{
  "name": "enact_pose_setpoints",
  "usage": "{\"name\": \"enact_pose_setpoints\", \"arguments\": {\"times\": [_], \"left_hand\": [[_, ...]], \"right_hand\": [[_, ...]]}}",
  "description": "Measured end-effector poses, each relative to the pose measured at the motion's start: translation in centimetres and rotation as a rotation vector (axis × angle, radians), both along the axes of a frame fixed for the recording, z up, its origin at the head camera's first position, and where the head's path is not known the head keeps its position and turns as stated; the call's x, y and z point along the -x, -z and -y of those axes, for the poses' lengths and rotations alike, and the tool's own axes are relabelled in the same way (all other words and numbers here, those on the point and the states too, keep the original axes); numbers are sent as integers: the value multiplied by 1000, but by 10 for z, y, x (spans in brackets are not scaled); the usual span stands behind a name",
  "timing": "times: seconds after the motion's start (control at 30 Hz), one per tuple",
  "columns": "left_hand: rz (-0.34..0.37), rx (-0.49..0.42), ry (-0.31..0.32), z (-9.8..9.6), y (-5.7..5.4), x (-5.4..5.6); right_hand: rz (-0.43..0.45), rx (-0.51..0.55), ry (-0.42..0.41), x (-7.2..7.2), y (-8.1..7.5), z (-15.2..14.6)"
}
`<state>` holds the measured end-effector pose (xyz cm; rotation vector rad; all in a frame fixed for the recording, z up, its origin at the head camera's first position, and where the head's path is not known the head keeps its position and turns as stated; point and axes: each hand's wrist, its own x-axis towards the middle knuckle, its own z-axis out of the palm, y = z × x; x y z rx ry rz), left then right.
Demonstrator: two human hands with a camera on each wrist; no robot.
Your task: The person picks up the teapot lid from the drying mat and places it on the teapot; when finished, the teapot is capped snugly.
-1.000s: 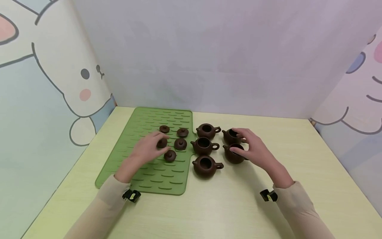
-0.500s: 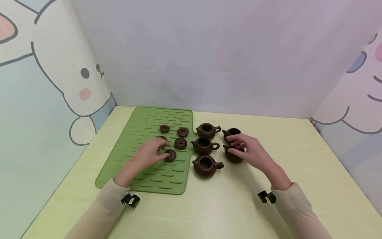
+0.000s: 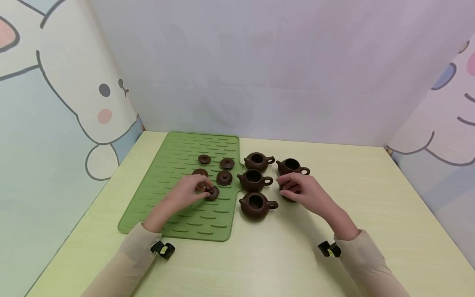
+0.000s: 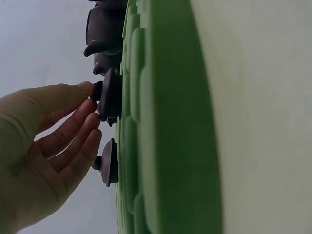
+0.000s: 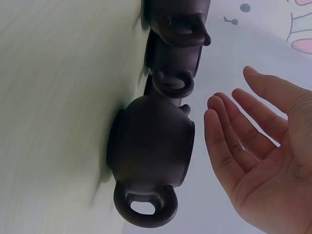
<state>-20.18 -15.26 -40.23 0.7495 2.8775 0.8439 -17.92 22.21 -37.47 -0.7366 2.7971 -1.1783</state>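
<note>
My left hand (image 3: 187, 192) is over the green mat, with thumb and index finger pinching the knob of a small dark brown teapot lid (image 3: 213, 194). In the left wrist view this lid (image 4: 113, 95) stays low against the mat; whether it touches cannot be told. Another lid (image 4: 110, 163) lies near the curled lower fingers. My right hand (image 3: 309, 193) hovers over a lidless dark brown teapot (image 3: 288, 199), hiding most of it. In the right wrist view its fingers are loosely bent, apart from the teapot (image 5: 151, 141), and hold nothing.
The green ribbed mat (image 3: 178, 148) carries several other lids, such as a domed lid (image 3: 224, 178). Beside its right edge stand a front teapot (image 3: 255, 208), a middle teapot (image 3: 249, 182) and a back teapot (image 3: 256, 167). Another teapot (image 3: 287, 168) stands behind my right hand.
My left hand has moved slightly toward the nearest lid and its fingertips have closed on the knob. My right hand has shifted left and nearer, uncovering the back right teapot.
</note>
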Motion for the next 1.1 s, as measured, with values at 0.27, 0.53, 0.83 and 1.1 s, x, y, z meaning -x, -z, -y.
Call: {"name": "enact_pose_setpoints", "arguments": {"times": [0.27,0.53,0.83,1.1], "left_hand": [[13,-36,8,0,5,3],[28,7,-13,-4,3,5],[21,39,-27,-6,2,4],[-3,67,-41,-9,3,4]], "right_hand": [[73,26,-44,-3,7,5],[107,1,-90,-7,16,10],[125,-39,-96,-8,22,13],[153,-26,-91,-9,23,14]]}}
